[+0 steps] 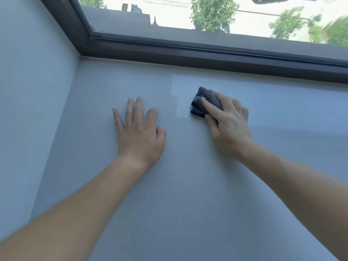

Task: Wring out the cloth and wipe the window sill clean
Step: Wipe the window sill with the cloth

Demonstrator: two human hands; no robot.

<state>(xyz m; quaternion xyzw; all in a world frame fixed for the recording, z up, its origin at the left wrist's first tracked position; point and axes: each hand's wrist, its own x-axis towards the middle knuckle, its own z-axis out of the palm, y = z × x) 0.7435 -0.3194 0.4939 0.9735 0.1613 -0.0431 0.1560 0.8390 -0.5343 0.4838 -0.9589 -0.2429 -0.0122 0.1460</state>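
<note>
Window sill (188, 194), grey-blue and smooth, running wide from the near edge of our view to the dark window frame (188, 51) at the back. We list next the side wall (32, 91), pale, closing the sill on the left and meeting the frame in the far-left corner. Above the frame is the glass (150, 21), and through it we see green trees (212, 12) and a white vehicle (131, 7), both outdoors. On the sill we find a lighter rectangular patch (180, 97), just left of the cloth (203, 99). The cloth is dark, bunched into a small wad, lying on the sill toward the back and right of centre, apart from the frame. The right hand (228, 125) grips it: forefinger laid along the top, the other fingers curled over its right side, thumb against the near edge. The left hand (139, 134) rests palm down on the sill, fingers spread and straight, holding nothing, near the cloth but not touching it, with the pale patch between them. Both forearms reach in bare from the near edge. Open sill surface lies to the right of the cloth, behind it up to the frame, and leftward to the wall.
</note>
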